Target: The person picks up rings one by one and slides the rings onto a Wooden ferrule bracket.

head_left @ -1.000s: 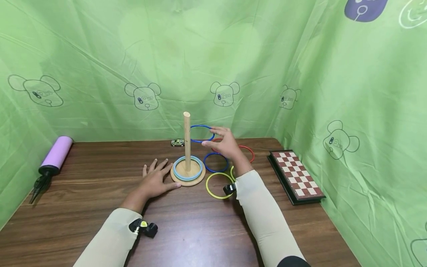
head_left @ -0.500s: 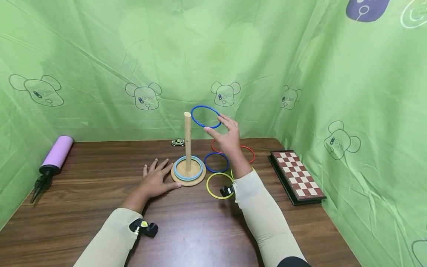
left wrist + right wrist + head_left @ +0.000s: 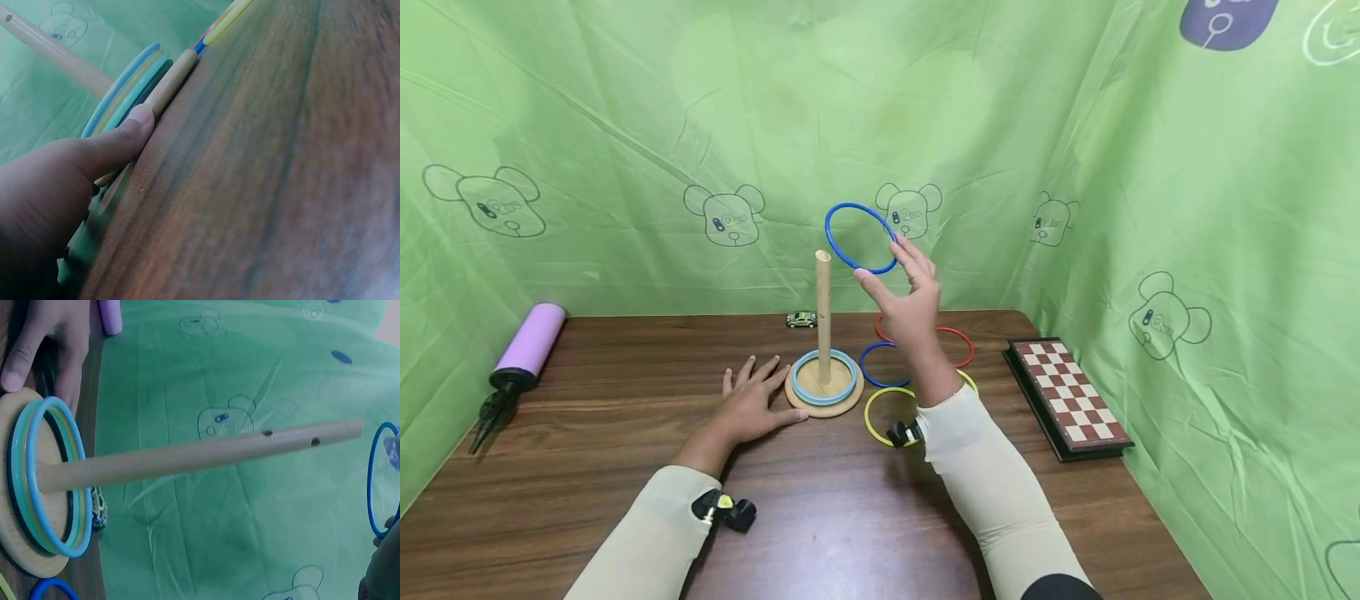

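Note:
A blue ring [image 3: 837,243] is pinched between the thumb and fingers of my right hand [image 3: 912,304]. It hangs tilted in the air, just right of and higher than the top of an upright wooden peg [image 3: 823,312]. Several rings lie stacked round the peg on its round wooden base [image 3: 856,402], the top one a light blue ring [image 3: 79,540]. My left hand [image 3: 751,410] rests with spread fingers at the left of the base, thumb [image 3: 140,119] against its edge in the left wrist view.
Right of the base lie another blue ring [image 3: 867,375], red rings [image 3: 968,337] and yellow rings [image 3: 874,429]. A toy car [image 3: 801,319] stands behind the peg. A chessboard [image 3: 1067,392] is at the right, a purple hand pump [image 3: 529,342] at the left. Green cloth [image 3: 820,100] hangs behind.
My right hand has lifted the blue ring from behind the peg, up past the height of the peg's top, and it tilts more now. The left hand stays in place.

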